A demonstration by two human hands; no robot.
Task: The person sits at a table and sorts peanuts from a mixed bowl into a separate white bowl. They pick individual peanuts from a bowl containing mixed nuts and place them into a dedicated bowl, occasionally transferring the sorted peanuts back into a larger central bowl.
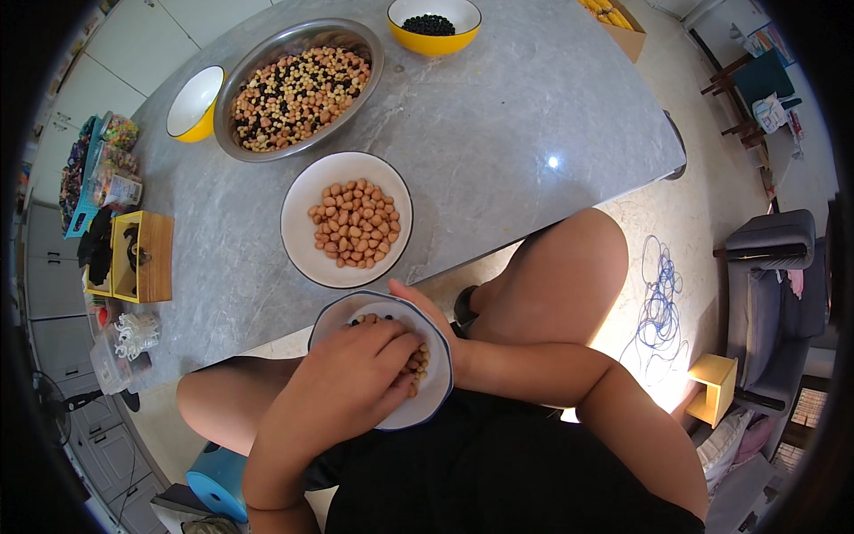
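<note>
My right hand (437, 320) holds a white bowl with a dark blue rim (437, 394) at its right side, low in front of my body; part of that hand is hidden by the bowl. My left hand (363, 374) reaches over the bowl from the left, palm down, its fingers bent in among mixed beans and peanuts (419, 364). Whether it grips any is hidden. Just beyond, on the table, a white bowl with a dark rim (300, 237) holds shelled peanuts (357, 223). Behind it, a large steel basin (375, 73) contains mixed peanuts, black beans and pale beans (303, 97).
A yellow bowl (437, 45) with black beans stands at the table's far side; another yellow bowl (195, 107) is left of the basin. A wooden box (157, 257), a blue basket (83, 207) and plastic containers line the left. The grey table's near edge (467, 260) runs by my knees.
</note>
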